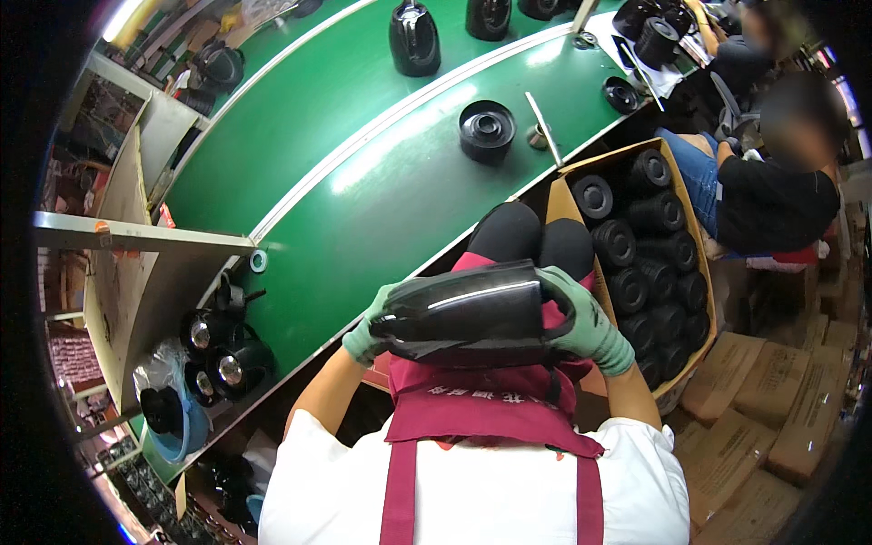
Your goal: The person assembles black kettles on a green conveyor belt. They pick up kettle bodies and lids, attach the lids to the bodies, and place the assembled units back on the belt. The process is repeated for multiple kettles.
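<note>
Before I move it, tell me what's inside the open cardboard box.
The cardboard box holds black round parts packed closely; anything beneath the visible ones is covered.

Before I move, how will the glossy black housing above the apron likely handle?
The glossy black housing is probably stiff: it shows no visible sag between the left grip and the right grip. Its shiny surface suggests it could be slippery. Its rounded, tapering body might roll if set down on its side.
</note>
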The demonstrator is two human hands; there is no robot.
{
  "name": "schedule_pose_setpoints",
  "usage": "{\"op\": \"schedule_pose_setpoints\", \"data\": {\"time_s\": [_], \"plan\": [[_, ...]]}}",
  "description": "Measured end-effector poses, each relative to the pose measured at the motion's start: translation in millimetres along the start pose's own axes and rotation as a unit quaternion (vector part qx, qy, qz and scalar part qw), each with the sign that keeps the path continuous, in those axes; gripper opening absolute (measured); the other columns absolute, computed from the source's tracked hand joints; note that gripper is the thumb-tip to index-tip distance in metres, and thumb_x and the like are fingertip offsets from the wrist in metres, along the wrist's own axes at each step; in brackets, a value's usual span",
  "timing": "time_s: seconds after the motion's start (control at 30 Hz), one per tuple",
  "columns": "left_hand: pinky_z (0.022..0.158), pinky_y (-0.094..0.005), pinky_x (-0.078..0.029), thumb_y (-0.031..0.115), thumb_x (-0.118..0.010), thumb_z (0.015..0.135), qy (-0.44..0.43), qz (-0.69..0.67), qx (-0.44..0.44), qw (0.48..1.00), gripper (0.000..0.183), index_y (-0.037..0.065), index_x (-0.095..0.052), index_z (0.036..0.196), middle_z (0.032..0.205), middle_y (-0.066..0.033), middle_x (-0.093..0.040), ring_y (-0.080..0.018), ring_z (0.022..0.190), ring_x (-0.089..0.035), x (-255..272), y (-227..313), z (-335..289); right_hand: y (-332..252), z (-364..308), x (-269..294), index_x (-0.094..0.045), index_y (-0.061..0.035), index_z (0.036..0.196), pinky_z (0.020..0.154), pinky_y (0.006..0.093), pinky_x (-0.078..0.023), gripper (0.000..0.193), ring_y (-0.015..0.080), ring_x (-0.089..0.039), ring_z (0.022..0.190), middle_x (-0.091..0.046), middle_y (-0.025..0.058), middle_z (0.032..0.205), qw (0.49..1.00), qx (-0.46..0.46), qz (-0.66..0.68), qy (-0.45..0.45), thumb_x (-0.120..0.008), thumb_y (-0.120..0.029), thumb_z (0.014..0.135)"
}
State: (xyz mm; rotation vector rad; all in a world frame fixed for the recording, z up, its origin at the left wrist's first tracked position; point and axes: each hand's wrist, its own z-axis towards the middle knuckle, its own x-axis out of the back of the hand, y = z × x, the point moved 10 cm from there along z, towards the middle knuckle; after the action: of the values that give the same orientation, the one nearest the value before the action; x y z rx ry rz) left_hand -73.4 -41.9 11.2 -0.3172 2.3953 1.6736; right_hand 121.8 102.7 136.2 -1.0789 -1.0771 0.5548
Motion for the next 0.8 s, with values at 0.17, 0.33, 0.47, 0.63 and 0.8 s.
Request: {"op": "schedule_pose_setpoints", "data": {"time_s": [0.17,0.33,0.47,0.63,0.8], "plan": [[0.114,-0.0443,-0.048,0.031,-0.049,0.109,0.030,-0.327,-0.065,0.942,0.052,0.000,-0.044,0.151,0.153,-0.0176,-0.048,-0.0285,0.134,-0.055,-1.9,-57.2,7.3,49.5,82.0,-10.3,-0.063,0.0011,0.133,0.092,0.0382,-0.054,0.057,0.0347,-0.070,0.103,-0.070,0.0179,0.113,0.983,-0.012,0.168,-0.073,-0.081,-0.022,0.084],[0.123,-0.0440,-0.036,0.037,-0.038,0.111,0.144,-0.046,-0.127,0.980,0.054,0.004,-0.038,0.154,0.158,-0.0164,-0.043,-0.0290,0.143,-0.045,56.8,-96.5,9.1,157.2,208.0,47.3,-0.068,-0.0144,0.128,0.110,0.0485,-0.041,0.047,0.0342,-0.053,0.128,-0.059,0.0127,0.135,0.879,-0.019,-0.443,0.174,-0.073,-0.042,0.090],[0.124,-0.0486,-0.033,0.044,-0.044,0.108,0.203,-0.268,-0.126,0.933,0.062,0.007,-0.035,0.157,0.160,-0.0153,-0.041,-0.0308,0.147,-0.041,38.8,-34.6,-25.7,218.0,242.5,33.9,-0.071,-0.0216,0.113,0.108,0.0527,-0.039,0.031,0.0312,-0.052,0.128,-0.061,0.0048,0.135,0.833,-0.028,-0.545,0.094,-0.078,-0.028,0.084],[0.110,-0.0623,-0.037,0.070,-0.049,0.094,0.182,-0.425,-0.062,0.884,0.083,0.021,-0.035,0.160,0.162,-0.0104,-0.041,-0.0303,0.143,-0.043,40.5,-67.9,-41.1,226.1,214.2,9.3,-0.063,-0.0065,0.124,0.087,0.0279,-0.054,0.027,0.0123,-0.065,0.100,-0.066,-0.0007,0.112,0.908,-0.056,0.367,0.193,-0.062,-0.005,0.097],[0.121,-0.0548,-0.034,0.058,-0.045,0.101,0.195,-0.102,-0.093,0.971,0.075,0.016,-0.032,0.162,0.163,-0.0118,-0.039,-0.0312,0.149,-0.039,54.6,-47.7,-39.5,250.0,208.9,-62.1,-0.063,-0.0020,0.126,0.092,0.0328,-0.054,0.031,0.0201,-0.067,0.103,-0.068,0.0092,0.115,0.996,-0.066,0.004,-0.054,-0.061,-0.017,0.098]]}}
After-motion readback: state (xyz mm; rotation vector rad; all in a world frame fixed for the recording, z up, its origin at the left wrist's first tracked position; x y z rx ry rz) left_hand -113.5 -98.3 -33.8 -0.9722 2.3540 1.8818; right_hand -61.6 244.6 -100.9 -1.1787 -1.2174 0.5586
